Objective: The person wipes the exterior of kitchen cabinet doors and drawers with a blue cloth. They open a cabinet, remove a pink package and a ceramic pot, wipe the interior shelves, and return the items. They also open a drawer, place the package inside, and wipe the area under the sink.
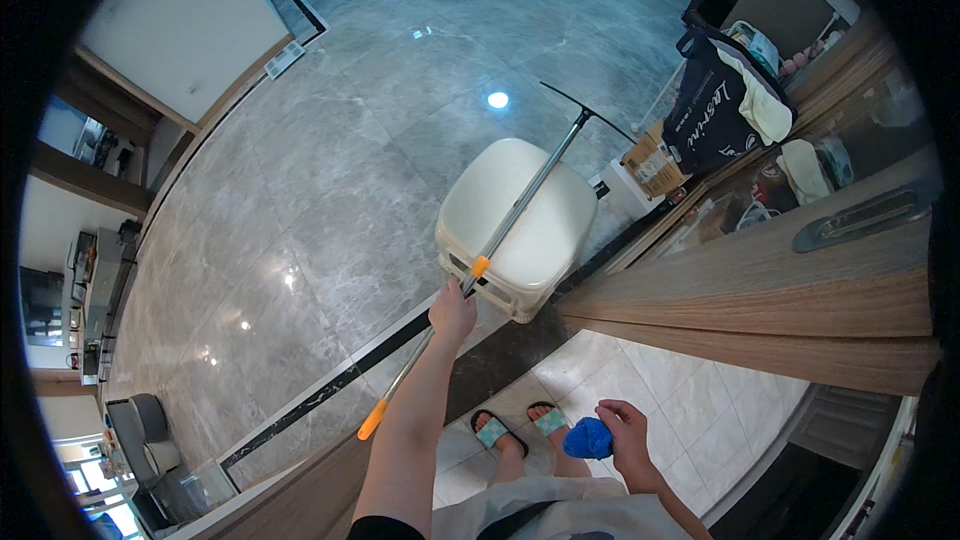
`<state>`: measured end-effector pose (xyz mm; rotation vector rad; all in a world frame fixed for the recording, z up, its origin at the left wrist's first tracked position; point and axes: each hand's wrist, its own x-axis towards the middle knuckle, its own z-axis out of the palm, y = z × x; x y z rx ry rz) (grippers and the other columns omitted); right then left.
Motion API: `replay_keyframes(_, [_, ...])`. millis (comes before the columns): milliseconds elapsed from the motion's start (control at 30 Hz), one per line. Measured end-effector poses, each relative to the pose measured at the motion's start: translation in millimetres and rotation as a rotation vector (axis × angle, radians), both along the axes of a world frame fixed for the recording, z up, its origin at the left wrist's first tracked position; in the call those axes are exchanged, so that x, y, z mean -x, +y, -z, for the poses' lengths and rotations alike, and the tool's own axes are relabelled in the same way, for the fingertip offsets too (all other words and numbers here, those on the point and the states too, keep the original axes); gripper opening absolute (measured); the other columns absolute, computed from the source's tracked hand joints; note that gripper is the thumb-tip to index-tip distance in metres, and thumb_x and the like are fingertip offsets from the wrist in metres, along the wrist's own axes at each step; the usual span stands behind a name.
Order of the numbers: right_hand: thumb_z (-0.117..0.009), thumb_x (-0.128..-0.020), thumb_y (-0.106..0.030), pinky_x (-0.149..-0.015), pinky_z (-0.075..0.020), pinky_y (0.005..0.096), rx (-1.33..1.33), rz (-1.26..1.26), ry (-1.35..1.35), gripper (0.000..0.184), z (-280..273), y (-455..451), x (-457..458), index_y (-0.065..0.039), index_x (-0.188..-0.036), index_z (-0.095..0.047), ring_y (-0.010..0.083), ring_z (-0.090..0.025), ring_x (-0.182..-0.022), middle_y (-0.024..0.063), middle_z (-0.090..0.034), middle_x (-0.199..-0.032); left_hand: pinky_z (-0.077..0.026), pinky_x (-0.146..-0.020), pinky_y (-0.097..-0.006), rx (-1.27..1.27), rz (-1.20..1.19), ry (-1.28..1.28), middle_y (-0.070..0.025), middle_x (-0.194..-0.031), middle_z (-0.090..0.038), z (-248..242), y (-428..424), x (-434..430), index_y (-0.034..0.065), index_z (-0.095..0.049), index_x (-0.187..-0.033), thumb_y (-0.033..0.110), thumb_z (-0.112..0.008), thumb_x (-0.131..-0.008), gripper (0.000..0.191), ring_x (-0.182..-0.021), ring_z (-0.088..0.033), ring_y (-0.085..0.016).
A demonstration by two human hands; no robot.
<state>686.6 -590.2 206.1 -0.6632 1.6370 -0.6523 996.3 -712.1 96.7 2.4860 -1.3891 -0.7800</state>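
Note:
My left hand point(452, 312) is closed around the metal pole of a long-handled squeegee point(529, 191). Its orange grip end points down beside my forearm, and its dark T-shaped blade lies at the far end, past the stool. The pole passes over a cream plastic stool point(551, 232) standing on the grey tiled floor; whether they touch I cannot tell. In my right hand point(628, 439), held low in front of my body, is a bunched blue cloth point(588, 439). Below are my feet in sandals.
A wooden sliding door point(750, 307) with glass stands at the right. Beyond it are a cardboard box point(652, 161) and a dark bag point(705, 105) with light cloth on it. A dark stone threshold point(517, 349) crosses before my feet. A grey chair point(142, 431) is at the lower left.

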Motion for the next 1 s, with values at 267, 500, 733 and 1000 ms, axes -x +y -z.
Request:
replay_keyframes(267, [-0.061,-0.081,-0.016,-0.072,-0.0459,0.027,0.002,0.106,-0.177,0.019,-5,-9,1,0.002,-0.088,-0.064,0.0143,-0.058,-0.079,0.0079,-0.063,-0.083,-0.043,-0.085,-0.0425,0.409,-0.004,-0.05,-0.017,-0.109,-0.05,-43,21,18,0.0047,-0.042,-0.12,0.016,-0.068,-0.07,0.057,-0.106,-0.048,-0.034])
replay_keyframes(500, [-0.048,-0.089,-0.045,-0.084,-0.0464,0.0394,-0.355,0.017,-0.603,0.039,-24,-36,-22,-0.008,-0.094,-0.059,0.0212,-0.058,-0.089,0.0064,-0.061,-0.091,-0.041,-0.092,-0.0413,0.361,-0.302,0.13,-0.0186,-0.12,-0.044,-91,182,20,0.0044,-0.041,-0.122,0.012,-0.065,-0.074,0.054,-0.111,-0.045,-0.037])
replay_keyframes(733, [-0.044,-0.091,-0.046,-0.087,-0.0454,0.0439,-0.377,-0.465,-0.697,0.043,-67,-39,-78,-0.008,-0.104,-0.057,0.0243,-0.057,-0.098,0.0084,-0.059,-0.104,-0.042,-0.09,-0.0388,0.271,-0.762,0.02,-0.017,-0.117,-0.045,-124,370,41,0.0047,-0.041,-0.122,0.01,-0.064,-0.074,0.054,-0.108,-0.047,-0.034])
replay_keyframes(1000, [-0.061,-0.07,-0.013,-0.073,-0.0468,0.032,-0.301,-1.365,-0.49,0.02,-80,76,-175,-0.005,-0.088,-0.062,0.0166,-0.057,-0.081,0.0063,-0.06,-0.084,-0.047,-0.082,-0.0399,0.185,-1.286,-0.1,-0.0154,-0.117,-0.046,-131,564,123,0.0081,-0.041,-0.124,0.013,-0.066,-0.073,0.057,-0.102,-0.052,-0.034])
